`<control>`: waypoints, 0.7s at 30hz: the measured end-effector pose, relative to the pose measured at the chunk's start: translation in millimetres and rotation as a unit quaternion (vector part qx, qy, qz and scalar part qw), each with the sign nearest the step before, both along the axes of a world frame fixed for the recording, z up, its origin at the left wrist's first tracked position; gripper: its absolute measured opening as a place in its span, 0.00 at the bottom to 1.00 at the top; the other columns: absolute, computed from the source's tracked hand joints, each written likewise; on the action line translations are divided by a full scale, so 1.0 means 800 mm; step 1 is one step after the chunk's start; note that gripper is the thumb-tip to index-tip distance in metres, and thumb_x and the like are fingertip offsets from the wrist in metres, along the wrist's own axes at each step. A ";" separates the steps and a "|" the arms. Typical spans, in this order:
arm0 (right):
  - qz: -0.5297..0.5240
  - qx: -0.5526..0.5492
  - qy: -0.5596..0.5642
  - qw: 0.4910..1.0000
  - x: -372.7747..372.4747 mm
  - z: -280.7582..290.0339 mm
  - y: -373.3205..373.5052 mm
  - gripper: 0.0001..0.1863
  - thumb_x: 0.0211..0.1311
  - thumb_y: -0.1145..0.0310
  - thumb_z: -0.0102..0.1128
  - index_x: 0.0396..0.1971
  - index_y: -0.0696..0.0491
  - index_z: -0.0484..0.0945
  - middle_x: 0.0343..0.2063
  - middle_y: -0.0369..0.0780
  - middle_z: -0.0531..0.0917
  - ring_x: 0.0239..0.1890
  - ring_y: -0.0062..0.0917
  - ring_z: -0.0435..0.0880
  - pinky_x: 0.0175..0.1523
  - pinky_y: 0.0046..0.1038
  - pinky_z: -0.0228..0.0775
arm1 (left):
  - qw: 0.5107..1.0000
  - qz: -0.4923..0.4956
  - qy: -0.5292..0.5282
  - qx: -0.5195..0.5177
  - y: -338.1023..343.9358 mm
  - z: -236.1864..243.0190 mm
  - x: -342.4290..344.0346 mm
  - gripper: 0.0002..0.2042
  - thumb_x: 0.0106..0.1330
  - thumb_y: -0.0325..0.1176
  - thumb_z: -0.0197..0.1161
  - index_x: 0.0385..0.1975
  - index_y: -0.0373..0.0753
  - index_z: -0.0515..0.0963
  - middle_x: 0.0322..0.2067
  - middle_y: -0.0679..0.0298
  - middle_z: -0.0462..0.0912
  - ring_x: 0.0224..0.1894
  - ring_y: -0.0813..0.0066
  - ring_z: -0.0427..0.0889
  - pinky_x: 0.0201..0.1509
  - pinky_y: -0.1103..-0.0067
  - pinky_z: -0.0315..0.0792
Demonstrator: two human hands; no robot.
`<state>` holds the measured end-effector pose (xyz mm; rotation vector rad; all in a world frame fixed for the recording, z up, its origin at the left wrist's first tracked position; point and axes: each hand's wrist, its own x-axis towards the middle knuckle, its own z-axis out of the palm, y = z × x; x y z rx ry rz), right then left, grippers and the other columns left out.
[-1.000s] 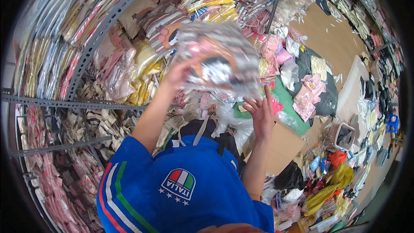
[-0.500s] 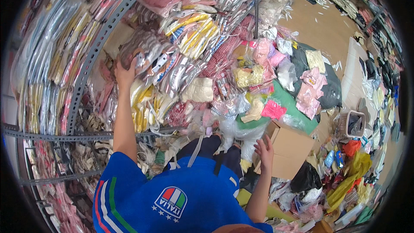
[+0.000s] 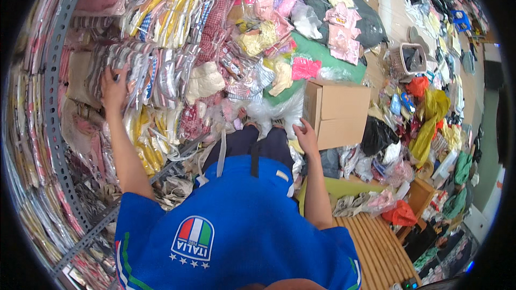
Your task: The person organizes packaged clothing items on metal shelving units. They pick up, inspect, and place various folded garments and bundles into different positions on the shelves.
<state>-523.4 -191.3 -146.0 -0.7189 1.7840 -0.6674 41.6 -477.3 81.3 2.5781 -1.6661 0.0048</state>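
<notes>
My left hand (image 3: 114, 90) is at a row of striped garments (image 3: 137, 72) in clear plastic bags, on the rack at the left. Its thumb and fingers curl round the bags' near edge, with the fingertips partly hidden among them. Bundled yellow and white garments (image 3: 166, 13) lie beyond this row, and more yellow ones (image 3: 148, 134) lie just nearer. My right hand (image 3: 306, 137) hangs empty beside a closed cardboard box (image 3: 344, 110), its fingers loosely apart.
A grey perforated metal upright (image 3: 52, 88) stands left of my left arm, with stacked bagged clothes behind it. Bagged clothes, a green sack (image 3: 301, 51) and a pink plastic basket (image 3: 403, 59) cover the floor ahead. A slatted wooden surface (image 3: 371, 241) is at the lower right.
My view has swung to the right. The striped bags under my left hand, tilted before, now stand in a more even row. My right hand has stayed empty near the box.
</notes>
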 end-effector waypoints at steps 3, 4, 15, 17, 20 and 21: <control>0.004 0.009 0.052 0.999 0.011 -0.006 0.018 0.30 0.63 0.57 0.65 0.60 0.60 0.72 0.41 0.48 0.86 0.41 0.29 0.85 0.47 0.29 0.75 | 0.997 0.015 -0.066 -0.028 0.019 -0.014 -0.047 0.46 0.61 0.74 0.46 0.74 0.50 0.53 0.74 0.52 0.50 0.76 0.50 0.47 0.66 0.33 0.40; 0.009 0.002 0.069 0.998 0.014 -0.009 0.021 0.28 0.65 0.60 0.65 0.59 0.61 0.73 0.37 0.46 0.86 0.36 0.24 0.84 0.42 0.26 0.75 | 0.997 0.021 -0.066 -0.025 0.023 -0.024 -0.045 0.46 0.61 0.74 0.46 0.73 0.49 0.54 0.74 0.51 0.51 0.75 0.50 0.47 0.67 0.33 0.40; -0.015 -0.087 0.045 0.995 0.025 -0.007 -0.073 0.24 0.66 0.59 0.63 0.56 0.58 0.76 0.39 0.42 0.86 0.38 0.22 0.85 0.39 0.21 0.74 | 0.997 0.017 -0.058 -0.043 0.022 -0.007 -0.048 0.44 0.64 0.71 0.45 0.72 0.43 0.56 0.73 0.48 0.52 0.75 0.46 0.48 0.68 0.35 0.39; -0.001 -0.114 0.050 0.992 0.032 0.015 -0.125 0.23 0.66 0.60 0.63 0.54 0.60 0.77 0.42 0.48 0.86 0.43 0.32 0.86 0.49 0.29 0.76 | 0.998 0.017 -0.050 -0.045 0.021 -0.005 -0.050 0.44 0.65 0.70 0.47 0.72 0.41 0.56 0.72 0.47 0.53 0.74 0.44 0.49 0.68 0.36 0.39; 0.049 -0.138 0.063 0.987 0.059 0.049 -0.198 0.22 0.65 0.61 0.64 0.54 0.58 0.78 0.42 0.46 0.86 0.42 0.29 0.86 0.48 0.28 0.76 | 0.997 0.033 0.067 -0.038 0.011 0.034 -0.059 0.44 0.64 0.69 0.50 0.71 0.40 0.58 0.72 0.46 0.55 0.74 0.46 0.50 0.69 0.37 0.38; 0.076 -0.151 0.074 0.983 0.069 0.061 -0.223 0.21 0.65 0.61 0.64 0.53 0.58 0.78 0.41 0.44 0.86 0.41 0.27 0.85 0.49 0.27 0.76 | 0.992 0.022 0.086 -0.084 0.006 0.047 -0.060 0.41 0.66 0.63 0.55 0.70 0.36 0.60 0.70 0.47 0.58 0.73 0.52 0.56 0.72 0.47 0.47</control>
